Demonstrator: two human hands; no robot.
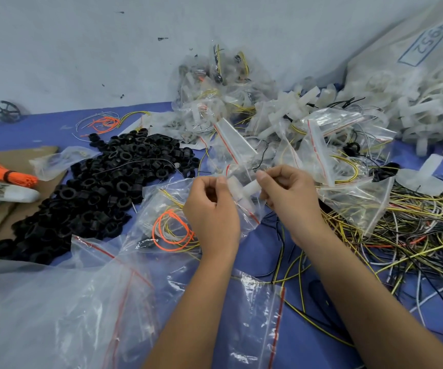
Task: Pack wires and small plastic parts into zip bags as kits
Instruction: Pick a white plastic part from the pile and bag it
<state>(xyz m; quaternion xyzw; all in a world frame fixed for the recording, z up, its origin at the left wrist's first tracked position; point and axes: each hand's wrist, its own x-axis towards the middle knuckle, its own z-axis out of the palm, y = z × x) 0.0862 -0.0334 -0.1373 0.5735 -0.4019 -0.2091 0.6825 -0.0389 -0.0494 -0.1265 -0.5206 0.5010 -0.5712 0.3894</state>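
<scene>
Over the middle of the blue table, my left hand (212, 209) pinches the mouth of a clear zip bag (244, 206) with a red seal line. My right hand (289, 198) pinches a white plastic part (249, 189) whose end sits in the bag's mouth. Left of the hands lies a heap of black plastic rings (103, 190). A tangle of yellow, black and white wires (406, 243) spreads at the right. Filled zip bags (228, 102) are piled against the wall.
A bag with orange and yellow wires (172, 230) lies under my left hand. Empty zip bags (257, 320) cover the near table. White plastic parts (433, 115) spill from a sack at the far right. An orange wire bundle (2, 173) rests on cardboard at left.
</scene>
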